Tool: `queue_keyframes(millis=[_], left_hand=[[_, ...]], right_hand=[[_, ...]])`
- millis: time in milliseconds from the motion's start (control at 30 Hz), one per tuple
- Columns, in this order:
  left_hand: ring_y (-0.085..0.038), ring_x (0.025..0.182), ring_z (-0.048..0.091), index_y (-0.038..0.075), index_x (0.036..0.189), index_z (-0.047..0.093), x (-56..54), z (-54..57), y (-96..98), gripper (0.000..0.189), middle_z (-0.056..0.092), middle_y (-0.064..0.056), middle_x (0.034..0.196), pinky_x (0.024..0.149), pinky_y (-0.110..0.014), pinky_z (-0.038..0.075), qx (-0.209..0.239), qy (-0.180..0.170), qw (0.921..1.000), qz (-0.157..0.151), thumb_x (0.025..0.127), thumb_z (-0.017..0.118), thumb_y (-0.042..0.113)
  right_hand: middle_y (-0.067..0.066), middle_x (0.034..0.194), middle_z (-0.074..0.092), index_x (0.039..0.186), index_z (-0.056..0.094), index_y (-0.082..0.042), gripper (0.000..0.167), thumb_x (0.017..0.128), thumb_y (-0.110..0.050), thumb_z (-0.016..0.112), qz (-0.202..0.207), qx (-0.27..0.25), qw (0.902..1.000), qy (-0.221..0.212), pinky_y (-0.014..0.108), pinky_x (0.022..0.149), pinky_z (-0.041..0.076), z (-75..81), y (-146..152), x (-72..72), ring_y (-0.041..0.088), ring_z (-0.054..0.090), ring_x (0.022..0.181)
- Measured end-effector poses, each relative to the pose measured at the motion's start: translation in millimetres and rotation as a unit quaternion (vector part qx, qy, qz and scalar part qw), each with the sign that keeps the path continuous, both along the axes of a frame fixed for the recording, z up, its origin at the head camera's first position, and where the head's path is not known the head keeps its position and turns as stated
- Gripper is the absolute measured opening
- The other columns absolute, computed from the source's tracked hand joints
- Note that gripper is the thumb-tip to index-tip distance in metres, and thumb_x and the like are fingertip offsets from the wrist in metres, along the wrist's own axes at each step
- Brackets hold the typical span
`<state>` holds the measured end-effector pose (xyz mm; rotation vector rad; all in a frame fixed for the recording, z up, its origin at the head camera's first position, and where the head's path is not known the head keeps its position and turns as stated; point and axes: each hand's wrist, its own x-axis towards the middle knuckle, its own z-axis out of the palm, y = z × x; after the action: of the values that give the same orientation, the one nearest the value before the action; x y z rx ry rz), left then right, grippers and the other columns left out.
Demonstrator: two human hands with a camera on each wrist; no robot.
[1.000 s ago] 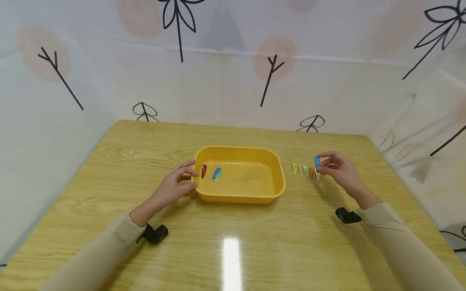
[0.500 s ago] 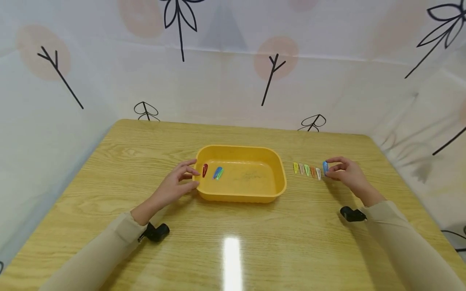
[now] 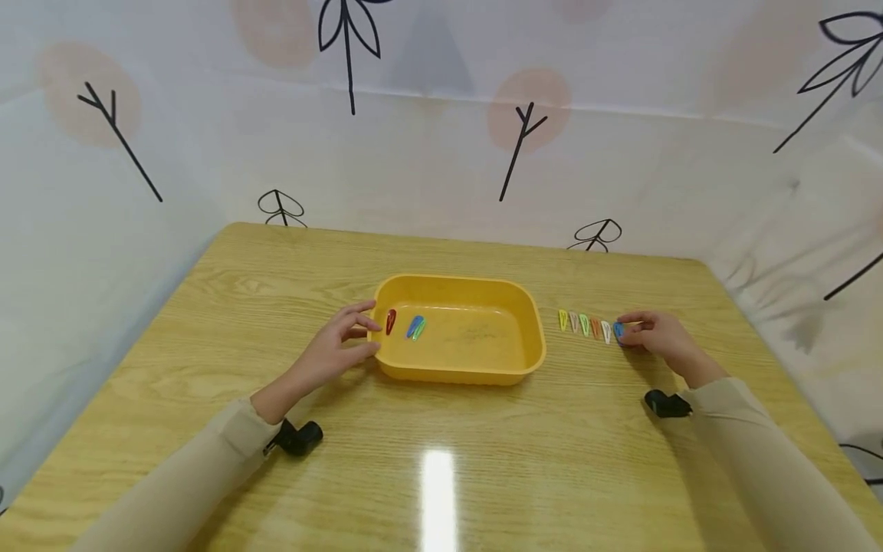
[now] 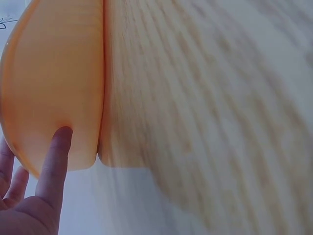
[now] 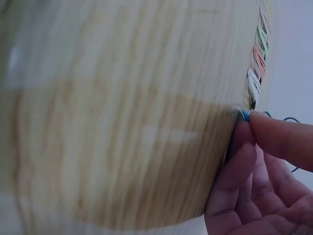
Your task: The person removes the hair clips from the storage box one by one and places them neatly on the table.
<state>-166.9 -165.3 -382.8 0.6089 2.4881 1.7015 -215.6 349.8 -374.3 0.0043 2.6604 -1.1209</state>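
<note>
Down toward the table (image 3: 276, 264) comes your right hand (image 3: 660, 339), lower than half a second ago and with the blue clip (image 3: 618, 333) between thumb and finger, at the row's right end. Your fingers cover part of that clip, so whether it lies flat cannot be told. Just beside it on the left is the white clip (image 3: 606, 331), nearest to your fingertips; then come the orange clip (image 3: 595, 328), green clip (image 3: 585, 325), pink clip (image 3: 574, 322) and yellow clip (image 3: 562, 320). Beyond the yellow one stands the tray (image 3: 455, 376). Your left hand (image 3: 333, 354) touches its left end, fingers loosely apart, one tip against the outer wall. Inside, the red clip (image 3: 390, 322) lies near that hand; a second blue clip (image 3: 414, 326) touches a second green clip (image 3: 419, 330).
</note>
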Motion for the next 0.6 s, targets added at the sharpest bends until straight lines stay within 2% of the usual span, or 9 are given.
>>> queue_keyframes(millis=[233,367,600], left_hand=[[-0.033,0.123,0.040,-0.003,0.103,0.058,0.8,-0.3,-0.4,0.021,0.032,-0.013,0.145,0.098,-0.047,0.040,0.000,-0.001,1.0000,0.005,0.087,0.065,0.009],[-0.033,0.124,0.040,-0.003,0.103,0.058,0.3,-1.1,-0.2,0.021,0.032,-0.013,0.145,0.098,-0.046,0.040,-0.005,0.004,1.0000,0.005,0.087,0.065,0.008],[-0.034,0.122,0.042,-0.003,0.103,0.058,0.1,0.0,1.4,0.021,0.032,-0.013,0.144,0.098,-0.047,0.040,-0.004,0.001,1.0000,0.006,0.087,0.065,0.009]], right_hand=[[0.021,0.108,0.056,0.129,0.043,0.013,0.051,0.090,-0.015,0.061,0.014,-0.003,0.9998,-0.010,0.028,0.062,0.049,2.1,0.6,0.7,0.009,0.054,0.075],[0.019,0.107,0.057,0.129,0.043,0.013,0.052,0.090,-0.015,0.062,0.015,-0.013,0.9997,-0.017,0.028,0.064,0.050,0.9,1.8,0.8,0.008,0.055,0.076],[0.013,0.100,0.059,0.128,0.045,0.012,0.051,0.090,-0.016,0.063,0.026,0.004,0.9996,-0.005,0.028,0.063,0.051,0.8,2.9,0.5,0.010,0.055,0.075]])
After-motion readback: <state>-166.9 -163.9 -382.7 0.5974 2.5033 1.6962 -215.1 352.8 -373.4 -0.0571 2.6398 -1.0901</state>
